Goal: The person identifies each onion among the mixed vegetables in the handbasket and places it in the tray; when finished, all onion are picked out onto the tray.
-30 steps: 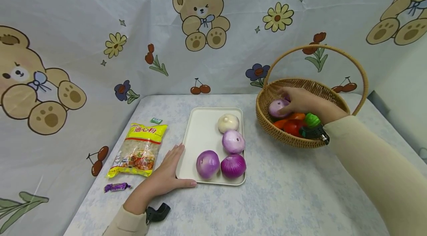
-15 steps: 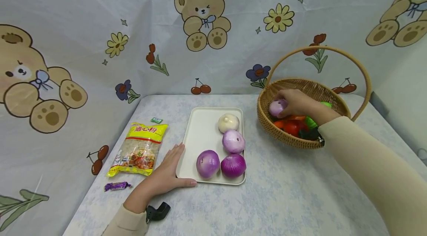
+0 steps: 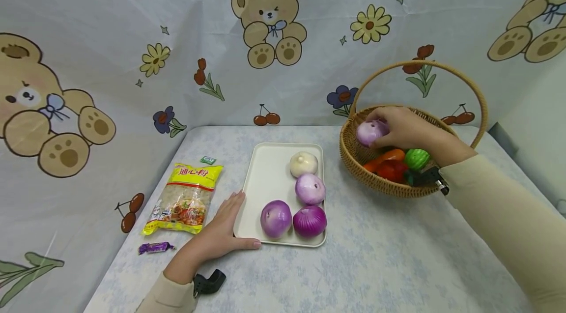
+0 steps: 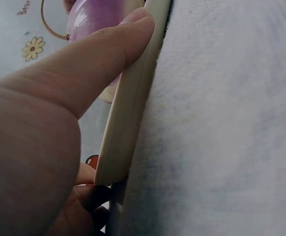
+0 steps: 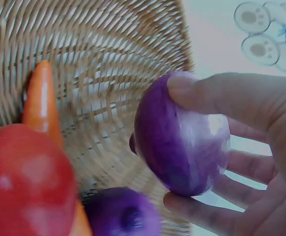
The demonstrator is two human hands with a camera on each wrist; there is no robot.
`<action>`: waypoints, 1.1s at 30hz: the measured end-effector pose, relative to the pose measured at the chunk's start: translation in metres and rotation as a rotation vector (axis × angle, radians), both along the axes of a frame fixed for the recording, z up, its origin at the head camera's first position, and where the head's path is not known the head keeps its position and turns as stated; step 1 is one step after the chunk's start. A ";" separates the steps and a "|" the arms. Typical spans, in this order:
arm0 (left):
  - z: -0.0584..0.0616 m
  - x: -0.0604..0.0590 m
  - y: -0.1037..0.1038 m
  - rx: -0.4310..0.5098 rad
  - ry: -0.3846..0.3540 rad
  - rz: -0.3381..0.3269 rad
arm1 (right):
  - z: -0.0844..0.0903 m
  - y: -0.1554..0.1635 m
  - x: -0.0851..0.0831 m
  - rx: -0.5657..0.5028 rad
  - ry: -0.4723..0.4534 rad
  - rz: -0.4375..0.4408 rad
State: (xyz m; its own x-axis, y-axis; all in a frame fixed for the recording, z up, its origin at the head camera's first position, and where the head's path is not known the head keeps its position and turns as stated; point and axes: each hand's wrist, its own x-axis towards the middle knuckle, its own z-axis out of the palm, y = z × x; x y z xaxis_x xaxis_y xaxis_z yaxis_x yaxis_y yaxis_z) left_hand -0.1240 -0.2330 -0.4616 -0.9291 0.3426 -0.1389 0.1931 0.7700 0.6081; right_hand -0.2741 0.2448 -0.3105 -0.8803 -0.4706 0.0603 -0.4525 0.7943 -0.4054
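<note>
My right hand [image 3: 404, 128] grips a purple onion [image 3: 370, 132] [image 5: 182, 140], lifted above the left side of the wicker basket [image 3: 353, 158]. Inside the basket lie a carrot [image 5: 40, 98], a red vegetable [image 5: 27, 182], a green one [image 3: 417, 158] and another purple onion [image 5: 123, 216]. My left hand [image 3: 221, 232] lies flat at the front left corner of the white tray [image 3: 267, 175], thumb [image 4: 99, 64] along its edge [image 4: 128, 113]. On the tray sit a white onion [image 3: 303, 163] and three purple onions [image 3: 309, 188].
A yellow pasta packet [image 3: 185, 198] and a purple candy [image 3: 155, 247] lie left of the tray, with a small green packet [image 3: 207, 159] behind them. Bear-print cloth hangs behind the table. The basket handle [image 3: 420, 65] arches over my right hand.
My right hand has raised the purple onion from among the basket's vegetables up to rim height. The left hand has stayed at the tray.
</note>
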 end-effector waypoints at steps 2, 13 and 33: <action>0.001 0.000 0.000 0.004 0.001 0.002 | 0.009 -0.004 0.004 0.000 0.017 0.015; 0.003 0.000 -0.002 0.009 0.008 -0.011 | 0.032 -0.052 0.027 -0.062 0.121 0.099; 0.001 0.001 -0.001 0.009 0.007 -0.012 | -0.021 -0.165 0.036 -0.187 0.058 0.398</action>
State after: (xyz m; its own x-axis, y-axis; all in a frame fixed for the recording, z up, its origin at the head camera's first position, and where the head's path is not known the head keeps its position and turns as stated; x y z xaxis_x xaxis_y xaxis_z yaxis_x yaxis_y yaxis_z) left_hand -0.1229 -0.2338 -0.4602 -0.9260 0.3545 -0.1298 0.2059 0.7625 0.6133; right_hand -0.2378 0.0801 -0.3310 -0.6256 -0.7482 0.2209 -0.7344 0.4692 -0.4905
